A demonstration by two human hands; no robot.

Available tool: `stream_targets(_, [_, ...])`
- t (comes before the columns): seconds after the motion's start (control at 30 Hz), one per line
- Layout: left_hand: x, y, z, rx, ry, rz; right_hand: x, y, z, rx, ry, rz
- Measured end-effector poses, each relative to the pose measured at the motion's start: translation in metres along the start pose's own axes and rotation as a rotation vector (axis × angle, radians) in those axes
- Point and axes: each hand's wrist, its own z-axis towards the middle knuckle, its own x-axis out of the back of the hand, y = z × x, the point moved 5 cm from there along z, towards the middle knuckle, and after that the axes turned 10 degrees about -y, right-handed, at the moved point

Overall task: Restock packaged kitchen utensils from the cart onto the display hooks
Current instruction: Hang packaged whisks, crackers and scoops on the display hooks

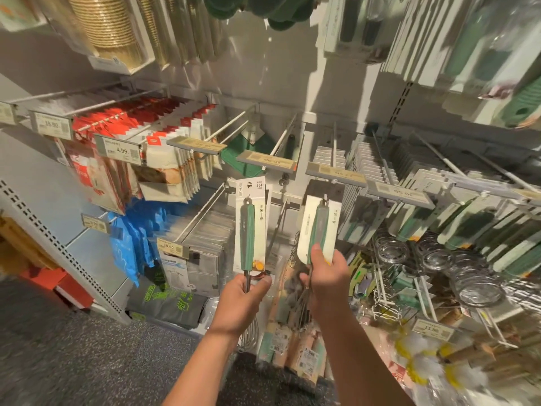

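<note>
Left hand is clamped on a green-handled whisk pack, its wires half hidden below the wrist. Right hand grips another blurry pack, both raised under the price-tag hooks; far racks are smeared.

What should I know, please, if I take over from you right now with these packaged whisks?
Left hand: grip shut on a carded green-handled whisk, held upright below the hooks.
Right hand: grip shut on a second carded whisk, its top close to the hook; whether it is threaded on is unclear.
Done: neighbouring hooks look stocked.
Left: hang both whisks. The cart is not in view.
</note>
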Motion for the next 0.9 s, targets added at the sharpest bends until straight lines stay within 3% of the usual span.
stream_targets(0.1, [0.0, 0.001, -0.003, -0.002, -0.005, -0.012, 0.0, -0.002, 0.027, -0.178, 0.028, 0.073])
stream_targets(0.2, [0.0, 0.002, -0.006, -0.017, -0.014, -0.024, 0.0, -0.002, 0.045, -0.208, 0.045, 0.076])
stream_targets(0.4, [-0.001, 0.004, -0.01, -0.024, -0.009, -0.022, 0.01, 0.018, 0.053, -0.377, -0.121, -0.235])
stream_targets(0.47, [-0.002, 0.005, -0.011, -0.022, -0.012, -0.021, 0.012, 0.02, 0.044, -0.38, -0.122, -0.414])
stream_targets(0.57, [-0.002, 0.002, -0.009, -0.011, -0.024, -0.006, 0.015, 0.032, 0.028, -0.376, -0.106, -0.221])
stream_targets(0.67, [-0.002, -0.002, -0.007, -0.017, -0.029, 0.027, 0.009, 0.039, 0.002, -0.332, -0.229, -0.065])
stream_targets(0.9, [-0.006, -0.002, -0.005, -0.022, -0.042, 0.037, -0.014, 0.034, -0.016, -0.213, -0.394, -0.155])
